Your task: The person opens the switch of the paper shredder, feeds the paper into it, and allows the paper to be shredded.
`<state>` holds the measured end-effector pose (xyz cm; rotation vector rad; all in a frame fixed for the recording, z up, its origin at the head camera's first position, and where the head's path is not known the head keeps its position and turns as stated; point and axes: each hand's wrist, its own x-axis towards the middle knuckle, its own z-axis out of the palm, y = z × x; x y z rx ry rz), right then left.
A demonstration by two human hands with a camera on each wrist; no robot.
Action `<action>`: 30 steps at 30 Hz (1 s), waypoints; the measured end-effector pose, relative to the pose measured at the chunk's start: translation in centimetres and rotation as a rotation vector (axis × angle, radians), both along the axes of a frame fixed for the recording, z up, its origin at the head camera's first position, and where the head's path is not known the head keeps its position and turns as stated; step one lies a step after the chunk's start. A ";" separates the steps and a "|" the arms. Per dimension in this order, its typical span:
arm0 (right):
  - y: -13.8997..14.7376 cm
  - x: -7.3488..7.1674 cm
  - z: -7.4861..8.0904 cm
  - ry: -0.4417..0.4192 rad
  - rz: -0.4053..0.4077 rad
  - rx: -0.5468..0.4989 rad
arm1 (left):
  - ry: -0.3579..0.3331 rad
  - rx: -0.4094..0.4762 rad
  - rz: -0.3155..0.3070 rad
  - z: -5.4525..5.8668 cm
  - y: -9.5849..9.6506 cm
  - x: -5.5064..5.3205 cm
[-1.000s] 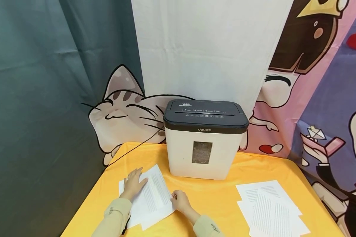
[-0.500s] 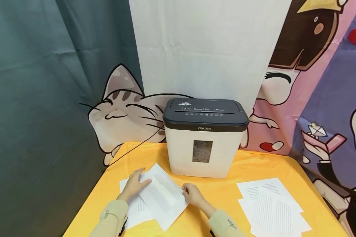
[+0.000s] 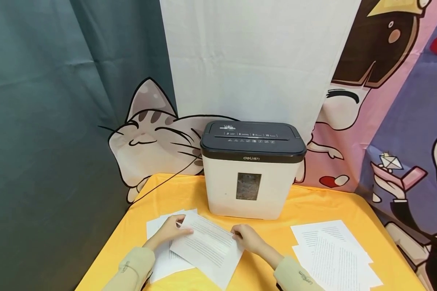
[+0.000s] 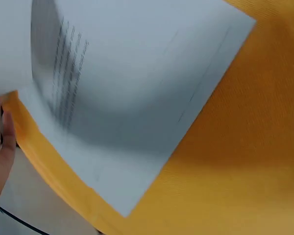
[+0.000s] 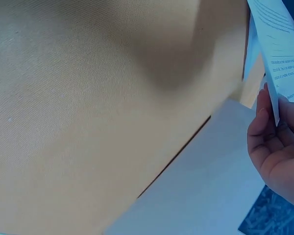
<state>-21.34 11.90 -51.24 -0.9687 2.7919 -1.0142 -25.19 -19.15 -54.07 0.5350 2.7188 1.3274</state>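
Between both hands a printed sheet of paper (image 3: pixel 207 244) is raised and tilted over the yellow tablecloth, in front of the paper shredder (image 3: pixel 253 169). My left hand (image 3: pixel 169 231) pinches its upper left edge, thumb on top. At the right edge my right hand (image 3: pixel 250 239) pinches the same sheet between thumb and fingers; the right wrist view shows this hand (image 5: pixel 279 142) with the paper's corner in its grip. Under my left forearm lies a loose pile of printed sheets (image 3: pixel 164 262), partly covered. In the left wrist view only part of the left hand (image 4: pixel 0 152) shows.
The white shredder with a dark lid stands at the back middle of the table. To the right lie several overlapping printed sheets (image 3: pixel 335 258). A thin black cord (image 3: pixel 164 184) runs from the shredder leftward. Printed curtains (image 3: pixel 262 60) hang behind.
The right hand has moved right and pulled the top sheet off the pile. The left hand, earlier resting on the paper, now pinches that sheet's edge, and the sheet has risen and turned.
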 end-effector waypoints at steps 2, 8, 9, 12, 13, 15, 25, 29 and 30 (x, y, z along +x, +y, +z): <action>0.3 0.2 0.3 0.005 -0.005 0.004 | 0.014 0.009 -0.023 0.1 0.4 0.4; 1.2 0.7 0.7 0.019 -0.037 0.018 | -0.057 0.152 -0.073 -0.1 1.8 1.5; 1.3 0.7 0.8 0.023 -0.044 0.021 | -0.073 0.182 -0.086 -0.2 2.0 1.7; 1.7 0.9 0.9 0.019 -0.064 0.023 | -0.109 0.262 -0.120 -0.4 2.6 2.5; 1.8 0.9 1.0 0.010 -0.069 0.019 | -0.110 0.280 -0.125 -0.4 2.8 2.7; 2.1 1.0 1.2 -0.006 -0.079 0.009 | -0.105 0.312 -0.131 0.0 3.3 3.4; 2.7 1.2 1.2 -0.052 -0.141 -0.125 | -0.138 0.428 -0.021 0.3 4.6 4.6; 2.9 1.4 0.9 -0.126 -0.177 -0.278 | -0.135 0.451 0.002 -0.3 4.7 4.5; 3.0 1.4 0.9 -0.156 -0.181 -0.324 | -0.130 0.452 0.009 -0.3 4.7 4.5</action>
